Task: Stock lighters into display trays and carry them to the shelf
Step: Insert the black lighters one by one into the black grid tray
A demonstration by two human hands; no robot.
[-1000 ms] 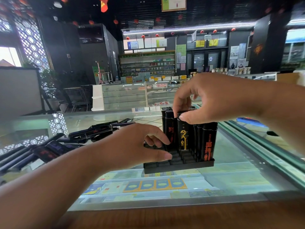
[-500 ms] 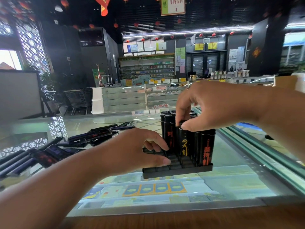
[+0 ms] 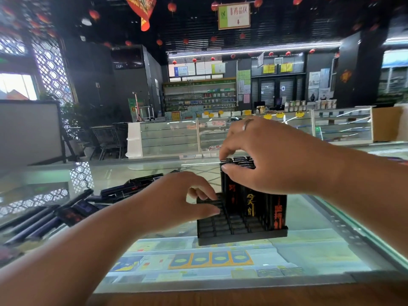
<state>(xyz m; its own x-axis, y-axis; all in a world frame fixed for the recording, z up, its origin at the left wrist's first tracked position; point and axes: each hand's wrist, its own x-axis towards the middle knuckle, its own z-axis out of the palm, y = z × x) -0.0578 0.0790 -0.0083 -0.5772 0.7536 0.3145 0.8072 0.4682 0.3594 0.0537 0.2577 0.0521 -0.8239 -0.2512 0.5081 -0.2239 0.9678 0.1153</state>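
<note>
My left hand (image 3: 176, 202) grips the left edge of the tray (image 3: 242, 237); my right hand (image 3: 269, 160) pinches a standing lighter (image 3: 231, 192) by its top.

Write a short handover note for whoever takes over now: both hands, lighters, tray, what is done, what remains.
Left hand grips the left side of the display tray on the glass counter.
Right hand pinches the top of the leftmost front lighter standing in the tray.
Done: back and right slots hold upright lighters.
Left: fill the empty front-left slots from the loose lighters lying to the left, then carry the tray away.
</note>
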